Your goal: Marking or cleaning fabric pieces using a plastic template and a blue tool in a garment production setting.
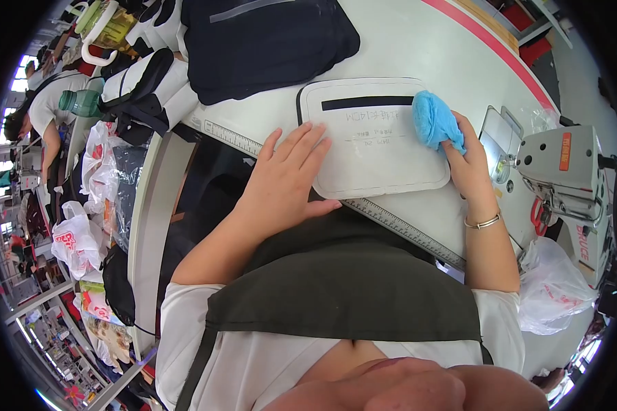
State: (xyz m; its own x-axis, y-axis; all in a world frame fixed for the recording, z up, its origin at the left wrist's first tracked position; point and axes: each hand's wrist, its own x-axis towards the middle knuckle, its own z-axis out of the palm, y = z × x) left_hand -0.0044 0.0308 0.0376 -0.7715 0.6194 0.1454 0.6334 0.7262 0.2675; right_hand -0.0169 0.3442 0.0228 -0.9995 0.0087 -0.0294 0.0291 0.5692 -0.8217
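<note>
A pale, round-cornered plastic sewing template lies on the white worktable before me. It bears handwriting and a dashed line near its rim, with a long black strip across its upper part. My left hand rests spread at the template's left edge, fingertips on it and nothing in its grasp. In my right hand, at the template's right edge, is a crumpled light-blue cloth, touching the template's upper right corner. Dark fabric shows along the template's left edge.
A ruler runs along the table's near edge. Folded black fabric lies beyond the template. At right stand a Bruce sewing machine, red-handled scissors and a plastic bag. White fabric bundles and a green bottle are left; another person bends farther off.
</note>
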